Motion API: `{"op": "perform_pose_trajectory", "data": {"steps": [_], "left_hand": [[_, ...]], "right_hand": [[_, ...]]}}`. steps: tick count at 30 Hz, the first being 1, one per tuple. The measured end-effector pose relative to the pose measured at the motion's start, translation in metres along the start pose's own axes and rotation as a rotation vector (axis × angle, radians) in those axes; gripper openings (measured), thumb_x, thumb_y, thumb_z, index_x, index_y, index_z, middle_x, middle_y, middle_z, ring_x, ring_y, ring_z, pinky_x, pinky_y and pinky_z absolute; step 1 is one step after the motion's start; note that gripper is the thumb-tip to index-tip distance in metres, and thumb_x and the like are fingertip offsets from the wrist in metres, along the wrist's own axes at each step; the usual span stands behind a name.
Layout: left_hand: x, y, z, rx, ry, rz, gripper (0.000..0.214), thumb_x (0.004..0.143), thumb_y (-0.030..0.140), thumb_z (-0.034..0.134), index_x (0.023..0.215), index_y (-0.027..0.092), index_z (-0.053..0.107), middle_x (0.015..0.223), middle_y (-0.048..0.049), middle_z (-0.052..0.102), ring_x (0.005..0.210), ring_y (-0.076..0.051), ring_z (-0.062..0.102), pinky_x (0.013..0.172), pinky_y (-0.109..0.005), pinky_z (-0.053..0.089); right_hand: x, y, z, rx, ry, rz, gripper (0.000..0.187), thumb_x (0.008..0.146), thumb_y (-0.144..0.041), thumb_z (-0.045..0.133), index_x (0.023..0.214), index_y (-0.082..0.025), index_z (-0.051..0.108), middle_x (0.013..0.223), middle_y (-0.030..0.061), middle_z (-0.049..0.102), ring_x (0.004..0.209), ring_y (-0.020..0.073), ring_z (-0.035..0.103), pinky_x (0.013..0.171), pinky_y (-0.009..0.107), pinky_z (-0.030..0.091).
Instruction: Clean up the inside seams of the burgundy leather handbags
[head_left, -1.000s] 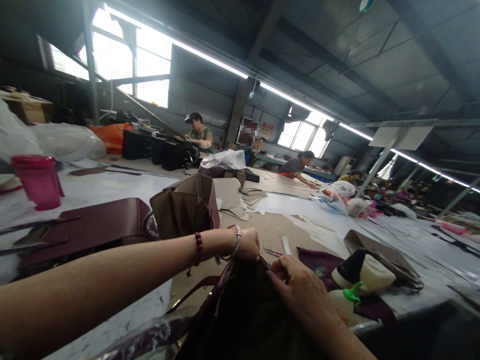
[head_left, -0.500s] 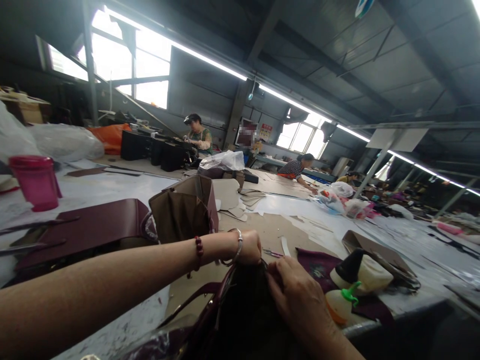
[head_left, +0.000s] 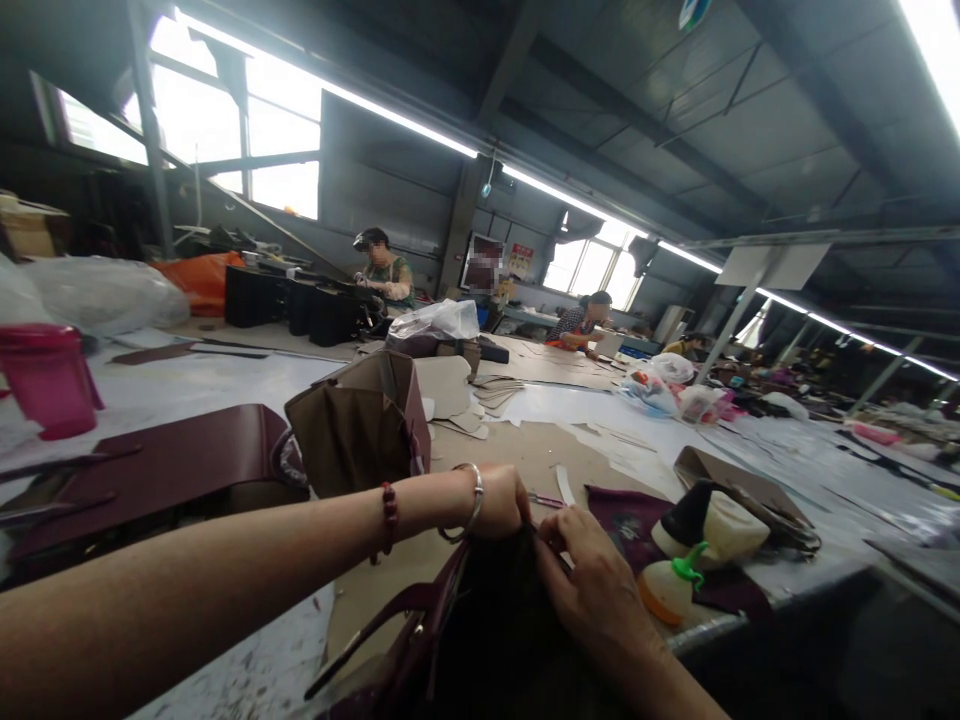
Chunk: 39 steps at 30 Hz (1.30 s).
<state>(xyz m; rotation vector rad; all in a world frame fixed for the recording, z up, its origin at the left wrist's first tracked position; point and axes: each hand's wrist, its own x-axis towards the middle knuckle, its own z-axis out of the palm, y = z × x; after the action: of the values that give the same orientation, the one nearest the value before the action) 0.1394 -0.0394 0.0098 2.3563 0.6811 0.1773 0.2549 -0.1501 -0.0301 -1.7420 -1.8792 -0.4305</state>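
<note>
A dark handbag (head_left: pixel 499 620) with a burgundy strap faces me at the table's front edge, its dark inside toward me. My left hand (head_left: pixel 496 500), with a bangle and a bead bracelet at the wrist, is closed on the bag's upper edge. Close beside it, my right hand (head_left: pixel 589 570) pinches the same edge between thumb and bent fingers. The fingertips of both hands nearly meet, and the exact spot they grip is partly hidden. Just beyond them a thin pink-handled tool (head_left: pixel 547 500) lies on the table.
Left stand a pink cup (head_left: pixel 49 380), a burgundy bag (head_left: pixel 187 445) and an open brown bag piece (head_left: pixel 352 430). On the right are a green-tipped glue bottle (head_left: pixel 670 590), a black-capped bottle (head_left: pixel 731 525) and burgundy cloth (head_left: pixel 626 510). Co-workers (head_left: pixel 386 272) sit farther back.
The view has shifted slightly, so the surroundings sit farther left. Both hands stay at the bag's edge, slightly closer together. A co-worker at the back right has straightened and drawn an arm in.
</note>
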Motion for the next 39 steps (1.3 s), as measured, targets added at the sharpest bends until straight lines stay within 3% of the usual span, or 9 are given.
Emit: {"op": "perform_pose_trajectory", "data": {"steps": [4, 7, 10, 12, 20, 23, 31, 35, 39], "left_hand": [[0.000, 0.008, -0.003, 0.063, -0.089, -0.051, 0.029, 0.061, 0.008, 0.048, 0.082, 0.012, 0.068, 0.061, -0.0034, 0.063, 0.057, -0.013, 0.052, 0.053, -0.019, 0.038], [-0.001, 0.012, -0.003, 0.084, -0.093, -0.064, 0.031, 0.061, 0.009, 0.047, 0.083, 0.013, 0.068, 0.061, -0.0031, 0.062, 0.056, -0.012, 0.051, 0.052, -0.019, 0.037], [-0.002, 0.015, -0.002, 0.095, -0.085, -0.051, 0.030, 0.059, 0.009, 0.048, 0.081, 0.012, 0.068, 0.059, -0.0031, 0.061, 0.056, -0.012, 0.050, 0.052, -0.019, 0.038], [-0.002, 0.015, -0.002, 0.102, -0.096, -0.030, 0.029, 0.059, 0.009, 0.048, 0.079, 0.013, 0.068, 0.058, -0.0023, 0.060, 0.056, -0.012, 0.050, 0.053, -0.019, 0.038], [-0.001, 0.012, -0.005, 0.204, -0.235, 0.046, 0.042, 0.052, 0.018, 0.065, 0.094, 0.016, 0.062, 0.068, -0.0002, 0.059, 0.062, -0.014, 0.050, 0.051, -0.020, 0.036], [0.003, 0.008, -0.006, 0.208, -0.289, 0.088, 0.032, 0.058, 0.024, 0.063, 0.089, 0.018, 0.064, 0.066, 0.0013, 0.060, 0.060, -0.012, 0.049, 0.053, -0.019, 0.036], [0.001, 0.004, -0.008, 0.080, -0.346, 0.192, 0.024, 0.064, 0.030, 0.060, 0.084, 0.017, 0.066, 0.062, 0.0043, 0.057, 0.061, -0.009, 0.046, 0.054, -0.014, 0.034], [-0.002, 0.004, -0.008, -0.013, -0.332, 0.141, 0.019, 0.063, 0.029, 0.059, 0.072, 0.013, 0.065, 0.051, 0.0052, 0.047, 0.053, -0.008, 0.041, 0.047, -0.016, 0.030], [-0.008, -0.006, -0.015, -0.170, -0.301, 0.059, 0.024, 0.059, 0.035, 0.060, 0.066, 0.012, 0.063, 0.046, 0.0056, 0.043, 0.047, -0.007, 0.035, 0.043, -0.018, 0.027]], "right_hand": [[-0.004, 0.003, -0.001, 0.188, -0.111, 0.164, 0.007, 0.078, -0.025, 0.042, 0.081, -0.019, 0.044, 0.078, 0.0040, 0.052, 0.073, 0.0166, 0.051, 0.065, 0.030, 0.042], [-0.008, 0.003, -0.004, 0.345, -0.221, 0.236, 0.025, 0.076, -0.027, 0.047, 0.099, -0.019, 0.042, 0.091, 0.0051, 0.056, 0.077, 0.0157, 0.055, 0.066, 0.028, 0.043], [-0.009, 0.002, -0.008, 0.348, -0.349, 0.248, 0.016, 0.080, -0.029, 0.040, 0.083, -0.018, 0.051, 0.076, 0.0037, 0.060, 0.071, 0.0166, 0.056, 0.065, 0.027, 0.041], [-0.009, 0.001, -0.008, 0.309, -0.353, 0.255, 0.024, 0.083, -0.030, 0.034, 0.072, -0.018, 0.052, 0.069, 0.0033, 0.059, 0.066, 0.0163, 0.055, 0.061, 0.026, 0.039], [-0.005, -0.001, -0.010, 0.356, -0.384, 0.253, 0.026, 0.084, -0.031, 0.033, 0.076, -0.018, 0.054, 0.070, 0.0016, 0.058, 0.066, 0.0141, 0.054, 0.062, 0.024, 0.038], [-0.007, -0.002, -0.021, 0.406, -0.419, 0.250, 0.028, 0.084, -0.032, 0.033, 0.073, -0.017, 0.053, 0.069, 0.0017, 0.057, 0.064, 0.0134, 0.052, 0.060, 0.023, 0.038], [-0.037, -0.010, -0.057, 0.646, -0.656, 0.490, 0.023, 0.079, -0.024, 0.040, 0.091, -0.015, 0.059, 0.084, 0.0026, 0.063, 0.080, 0.0178, 0.057, 0.071, 0.024, 0.042], [-0.038, -0.006, -0.055, 0.630, -0.654, 0.446, 0.022, 0.078, -0.022, 0.042, 0.088, -0.013, 0.059, 0.082, 0.0023, 0.064, 0.079, 0.0183, 0.057, 0.069, 0.024, 0.043], [-0.013, 0.011, -0.057, 0.547, -0.728, 0.272, 0.019, 0.078, -0.025, 0.044, 0.085, -0.015, 0.059, 0.083, 0.0007, 0.064, 0.076, 0.0159, 0.058, 0.066, 0.021, 0.042]]}}
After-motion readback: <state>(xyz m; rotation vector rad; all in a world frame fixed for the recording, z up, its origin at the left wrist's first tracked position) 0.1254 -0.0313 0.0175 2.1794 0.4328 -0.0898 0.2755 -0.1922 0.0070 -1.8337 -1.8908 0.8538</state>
